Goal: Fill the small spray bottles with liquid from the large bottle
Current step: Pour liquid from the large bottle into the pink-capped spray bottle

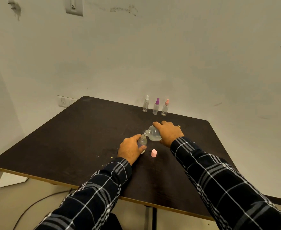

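My left hand (pixel 129 148) grips a small clear spray bottle (pixel 142 142) with its top off, standing on the dark table (pixel 80 138). My right hand (pixel 168 132) holds the large clear bottle (pixel 153 134) tilted to the left, its mouth right at the small bottle's neck. A loose pink cap (pixel 154 153) lies on the table just right of my left hand. Three capped small spray bottles stand in a row at the table's far edge: white-topped (pixel 145 104), purple-topped (pixel 156 106) and pink-topped (pixel 165 107).
The table stands against a pale wall with a socket plate (pixel 64 101) behind its far left corner. A white sheet (pixel 12 179) and a dark cable (pixel 37 203) lie on the floor to the left.
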